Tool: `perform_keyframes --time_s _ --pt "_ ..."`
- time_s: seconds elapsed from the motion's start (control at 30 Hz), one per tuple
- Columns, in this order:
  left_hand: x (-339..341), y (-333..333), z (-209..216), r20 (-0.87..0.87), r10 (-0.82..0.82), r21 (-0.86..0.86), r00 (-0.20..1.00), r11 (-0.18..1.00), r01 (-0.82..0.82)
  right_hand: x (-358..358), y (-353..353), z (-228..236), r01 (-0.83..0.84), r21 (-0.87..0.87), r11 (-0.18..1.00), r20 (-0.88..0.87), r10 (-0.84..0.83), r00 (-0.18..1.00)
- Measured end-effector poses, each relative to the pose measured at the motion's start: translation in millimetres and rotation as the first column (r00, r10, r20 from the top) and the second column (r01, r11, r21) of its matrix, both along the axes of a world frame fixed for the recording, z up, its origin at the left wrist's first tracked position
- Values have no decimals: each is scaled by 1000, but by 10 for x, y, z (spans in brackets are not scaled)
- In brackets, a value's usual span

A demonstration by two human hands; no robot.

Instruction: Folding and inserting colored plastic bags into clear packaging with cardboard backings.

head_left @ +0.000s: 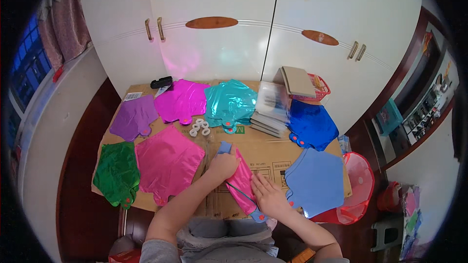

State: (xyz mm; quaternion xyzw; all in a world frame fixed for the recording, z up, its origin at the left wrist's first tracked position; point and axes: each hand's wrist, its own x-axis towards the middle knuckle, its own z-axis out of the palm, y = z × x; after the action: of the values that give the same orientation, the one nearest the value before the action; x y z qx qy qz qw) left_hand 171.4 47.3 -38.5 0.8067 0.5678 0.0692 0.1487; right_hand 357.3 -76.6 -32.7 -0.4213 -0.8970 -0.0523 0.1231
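In front of me on the cardboard lies a narrow folded strip of shiny pink sheet [239,185], slanting from upper left to lower right. A light blue piece [224,148] shows at its upper end, and a blue tab with a red dot at its lower end. A dark line, like a cord, crosses the strip. My left hand [224,166] is closed on the strip's upper part, fingers curled and partly hidden. Stretched out along the right edge, the fingers of my right hand [267,194] press flat on the strip. Light blue flat sheets [317,180] lie right of that hand.
Shiny sheets in pink [170,163], green [116,170], purple [134,117], magenta [181,101], teal [230,100] and dark blue [313,122] surround the middle. White rings [199,127], clear packets [272,100] and a red basket [321,87] stand farther back. A red mesh bin [360,185] flanks the right edge.
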Motion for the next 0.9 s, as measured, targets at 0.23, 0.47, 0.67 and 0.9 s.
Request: perform_keyframes --time_s 0.23,0.47,0.67,0.9 --pt "-73 3 -21 31 -41 167 999 985 35 -129 45 -89 -144 -191 971 -89 129 988" --pt "-372 -418 45 537 106 21 837 990 -139 -166 -5 -132 -105 -191 976 -180 71 981" --pt "-306 -394 -154 754 151 -31 639 980 -195 -213 -10 -149 -95 -185 978 -202 57 978" --pt "-342 -593 22 303 143 55 942 984 -167 -219 -8 -106 -99 -180 979 -203 61 977"
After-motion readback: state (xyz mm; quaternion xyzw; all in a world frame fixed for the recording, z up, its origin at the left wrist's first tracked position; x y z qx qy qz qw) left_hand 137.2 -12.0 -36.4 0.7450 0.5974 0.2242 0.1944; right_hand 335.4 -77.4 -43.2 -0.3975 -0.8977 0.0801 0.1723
